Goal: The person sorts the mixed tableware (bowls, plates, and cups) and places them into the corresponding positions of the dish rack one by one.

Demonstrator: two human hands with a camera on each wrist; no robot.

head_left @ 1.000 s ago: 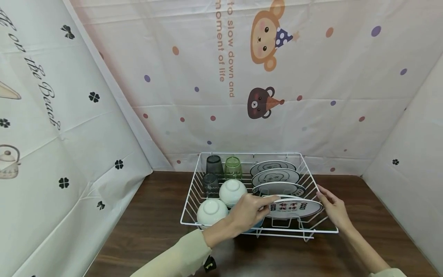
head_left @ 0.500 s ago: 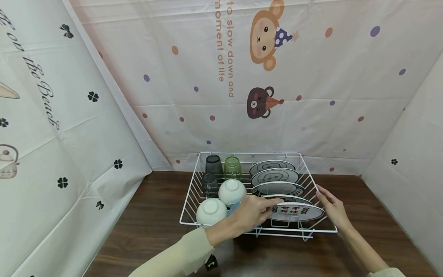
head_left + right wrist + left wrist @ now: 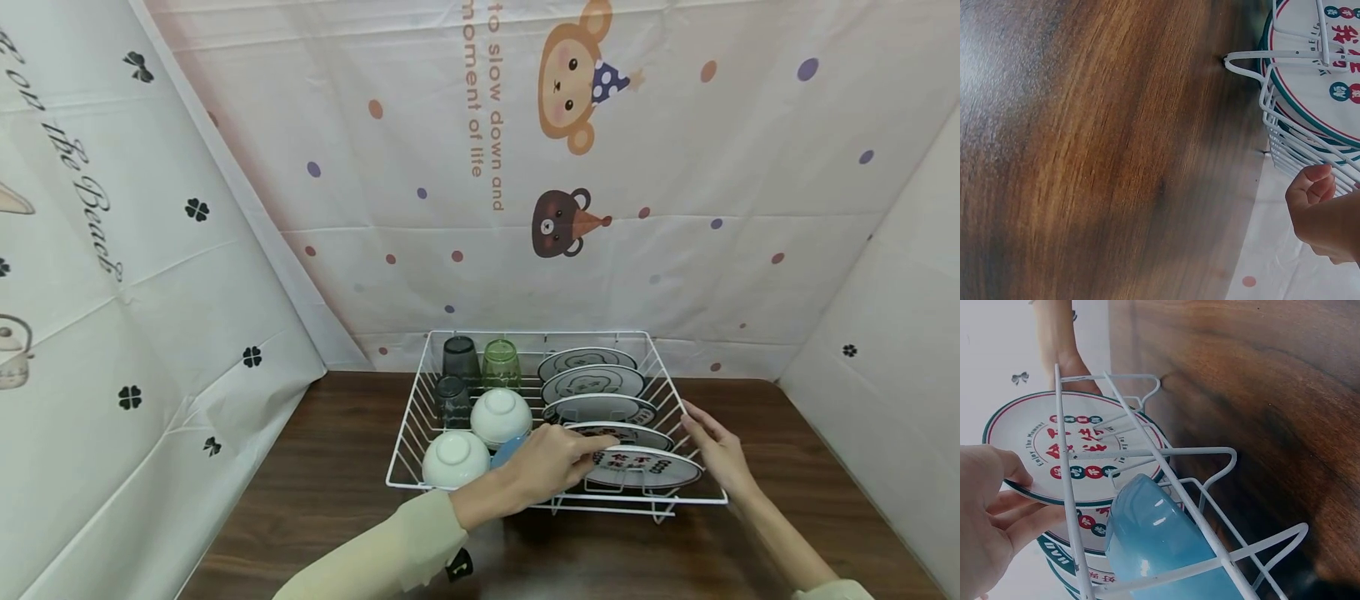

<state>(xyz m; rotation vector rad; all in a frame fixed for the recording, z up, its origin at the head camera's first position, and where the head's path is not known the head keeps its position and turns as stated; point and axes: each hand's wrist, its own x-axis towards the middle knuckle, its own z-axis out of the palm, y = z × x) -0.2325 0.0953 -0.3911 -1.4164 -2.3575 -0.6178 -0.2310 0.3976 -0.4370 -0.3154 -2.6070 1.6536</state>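
Behind our brown bench (image 3: 337,492) hangs cartoon cloth, and our left hand (image 3: 542,469) pinches the front plate (image 3: 643,468) in the rack (image 3: 408,433), right hand (image 3: 717,454) relaxed alongside; unseated, it could topple.

White wire rack (image 3: 420,392), green-rimmed white plate (image 3: 647,468) with red lettering, pale-blue bowl (image 3: 1160,540), dark-brown wood-grain table (image 3: 330,492)

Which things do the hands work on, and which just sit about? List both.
In hand:
- left hand pinching the front round white plate with red lettering
- right hand at that plate's right edge
- white wire dish rack

Sitting about:
- two white upturned bowls
- light blue cup
- green glass tumbler
- dark wooden table
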